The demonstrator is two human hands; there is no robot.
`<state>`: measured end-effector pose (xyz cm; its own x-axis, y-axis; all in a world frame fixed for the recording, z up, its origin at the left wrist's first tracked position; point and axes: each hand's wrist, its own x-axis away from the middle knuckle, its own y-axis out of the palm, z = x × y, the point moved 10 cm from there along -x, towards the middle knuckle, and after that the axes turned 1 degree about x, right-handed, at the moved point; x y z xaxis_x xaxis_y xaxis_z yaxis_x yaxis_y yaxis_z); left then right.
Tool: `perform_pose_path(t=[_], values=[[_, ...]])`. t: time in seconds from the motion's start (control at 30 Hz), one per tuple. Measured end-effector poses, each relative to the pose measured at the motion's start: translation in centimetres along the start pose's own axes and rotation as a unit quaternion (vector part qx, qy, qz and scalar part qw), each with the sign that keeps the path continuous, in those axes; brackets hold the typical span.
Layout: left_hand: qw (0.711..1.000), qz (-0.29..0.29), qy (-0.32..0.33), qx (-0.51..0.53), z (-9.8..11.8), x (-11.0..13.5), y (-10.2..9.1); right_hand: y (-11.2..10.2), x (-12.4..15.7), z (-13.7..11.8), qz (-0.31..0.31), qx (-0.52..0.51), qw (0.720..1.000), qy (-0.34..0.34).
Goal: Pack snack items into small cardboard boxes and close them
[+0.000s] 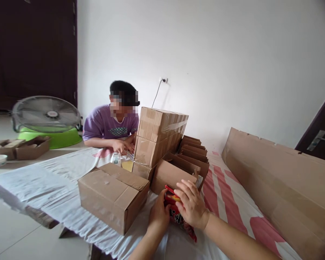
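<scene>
Packing at a cloth-covered bench (59, 184). A red packet (176, 215) is held at the lower centre of the frame, just in front of an open carton (168, 173). The left hand (158, 213) is curled closed on the packet's left edge; the right hand (192, 206), its fingers half bent, lies against the upper right side, and whether it grips or merely rests cannot be told. The packet bears large dark characters edged in white, partly covered and not legible. A closed carton (111, 196), left of the hands, shows clear tape and no readable print. Centre: stacked taped cartons (151, 126). Left: a fan (44, 113), the lettering on its hub label too small to read. Beyond the bench, a person in a purple shirt (97, 121) with an illegible chest print leans forward.
</scene>
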<state>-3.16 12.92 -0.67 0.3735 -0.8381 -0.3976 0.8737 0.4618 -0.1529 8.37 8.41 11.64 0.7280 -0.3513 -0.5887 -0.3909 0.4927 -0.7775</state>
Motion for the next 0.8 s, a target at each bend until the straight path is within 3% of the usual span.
perform_pose_path(t=[0.13, 0.2, 0.3, 0.47, 0.7, 0.8], values=[[0.999, 0.03, 0.009, -0.008, 0.7, 0.4, -1.3, 4.4, 2.8, -0.2, -0.162, -0.034, 0.986, 0.03], [0.998, 0.043, 0.036, -0.018, 1.9, 1.0, -1.7, 6.0, 3.9, -0.4, -0.206, -0.015, 0.978, 0.034], [0.996, 0.044, 0.078, -0.028, 3.8, 1.6, -2.0, 7.2, 3.8, -0.6, -0.201, 0.037, 0.978, 0.036], [0.987, 0.072, 0.138, -0.046, 5.7, 2.0, -3.0, 8.1, 1.2, -0.9, -0.157, 0.063, 0.985, 0.02], [0.98, 0.052, 0.173, -0.082, 7.3, 2.7, -2.9, 9.4, -1.4, -0.1, -0.238, 0.008, 0.97, 0.049], [0.983, 0.036, 0.163, -0.079, 7.4, 2.9, -2.8, 9.4, -1.9, 0.0, -0.242, 0.0, 0.969, 0.039]])
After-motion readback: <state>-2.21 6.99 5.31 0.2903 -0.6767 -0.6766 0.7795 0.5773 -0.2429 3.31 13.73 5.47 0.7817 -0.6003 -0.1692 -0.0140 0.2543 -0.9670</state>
